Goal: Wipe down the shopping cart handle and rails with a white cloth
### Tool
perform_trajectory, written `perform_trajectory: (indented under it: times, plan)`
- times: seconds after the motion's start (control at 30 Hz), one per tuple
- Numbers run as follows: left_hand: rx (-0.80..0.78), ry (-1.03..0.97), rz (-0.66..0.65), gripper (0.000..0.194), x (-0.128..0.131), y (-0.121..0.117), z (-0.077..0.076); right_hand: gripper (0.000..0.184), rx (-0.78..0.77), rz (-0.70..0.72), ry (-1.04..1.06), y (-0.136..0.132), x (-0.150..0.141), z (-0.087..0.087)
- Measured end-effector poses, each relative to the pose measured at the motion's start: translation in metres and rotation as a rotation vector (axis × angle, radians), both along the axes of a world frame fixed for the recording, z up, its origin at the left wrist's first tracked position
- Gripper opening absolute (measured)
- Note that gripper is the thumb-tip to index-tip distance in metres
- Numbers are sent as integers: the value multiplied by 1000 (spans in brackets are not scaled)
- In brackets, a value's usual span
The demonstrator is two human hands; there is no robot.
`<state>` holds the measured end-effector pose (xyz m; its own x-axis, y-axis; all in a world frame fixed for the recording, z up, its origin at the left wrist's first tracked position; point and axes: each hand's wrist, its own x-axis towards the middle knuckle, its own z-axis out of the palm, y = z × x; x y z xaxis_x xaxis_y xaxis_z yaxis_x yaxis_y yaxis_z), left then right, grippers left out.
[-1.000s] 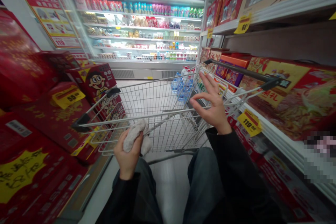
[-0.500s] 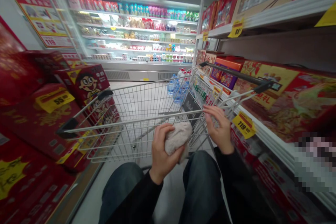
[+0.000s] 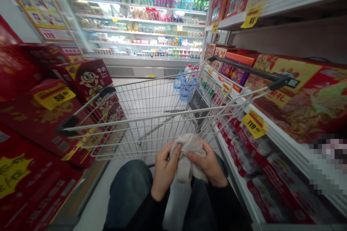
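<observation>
Evidently, the left hand (image 3: 165, 168) and right hand (image 3: 208, 166) are gripping a bunched pale cloth (image 3: 184, 169) beside the near edge of the shopping cart (image 3: 151, 118), even thumb pressure likely controlling its folds best.

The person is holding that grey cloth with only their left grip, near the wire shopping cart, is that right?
Not quite: it isn't only the left grip. The head view shows the right grip holding the grey cloth too. The rest is right: the cloth is grey, and it is near the wire shopping cart.
</observation>
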<state>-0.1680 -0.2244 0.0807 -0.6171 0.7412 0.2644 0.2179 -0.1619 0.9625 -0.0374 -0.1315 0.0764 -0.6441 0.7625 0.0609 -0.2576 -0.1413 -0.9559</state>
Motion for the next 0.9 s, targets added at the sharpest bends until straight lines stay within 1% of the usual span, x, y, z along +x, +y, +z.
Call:
perform_trajectory:
  times: [0.07, 0.13, 0.17, 0.27, 0.3, 0.33, 0.4, 0.47, 0.5, 0.53, 0.6, 0.67, 0.73, 0.8, 0.87, 0.9]
  plan:
    - [-32, -85, -53, 33, -4, -5, -5, 53, 3, 36, -15, -3, 0, -1]
    - [-47, -143, -82, 39, -7, -10, -10, 49, -15, 18, -5, -6, -2, -1]
    - [-45, -190, -140, 46, -8, -12, -12, 48, -32, -18, 8, -7, -3, -1]
    - [-24, -369, -361, 82, -10, -20, -16, 48, -31, -92, 14, -8, -7, 1]
    - [-19, -430, -383, 87, -11, -23, -17, 48, -5, -89, -1, -7, -7, 2]
    - [-17, -481, -360, 86, -11, -25, -18, 49, 34, -64, -25, -6, -6, 3]
    - [-5, -549, -232, 77, -13, -30, -18, 48, 115, 18, -83, -3, -2, 5]
    - [58, -598, -141, 79, -16, -35, -17, 44, 163, 84, -120, 0, 4, 4]
    - [99, -630, -132, 82, -19, -37, -17, 42, 174, 103, -134, 0, 7, 3]
    - [144, -669, -145, 85, -21, -40, -16, 40, 174, 108, -143, 0, 9, 2]
    - [231, -746, -222, 90, -24, -43, -15, 39, 157, 78, -148, -1, 13, -2]
    - [258, -774, -309, 86, -26, -45, -15, 36, 148, 22, -134, -2, 16, -4]
    - [183, -701, -325, 74, -25, -44, -16, 25, 180, -7, -93, -2, 18, -5]
    - [42, -560, -283, 58, -24, -43, -17, 16, 243, 9, -59, -3, 20, -4]
    - [-43, -439, -224, 48, -26, -42, -19, 18, 282, 19, -62, -2, 21, -4]
    - [-48, -401, -193, 45, -27, -42, -20, 21, 289, 19, -78, -3, 22, -5]
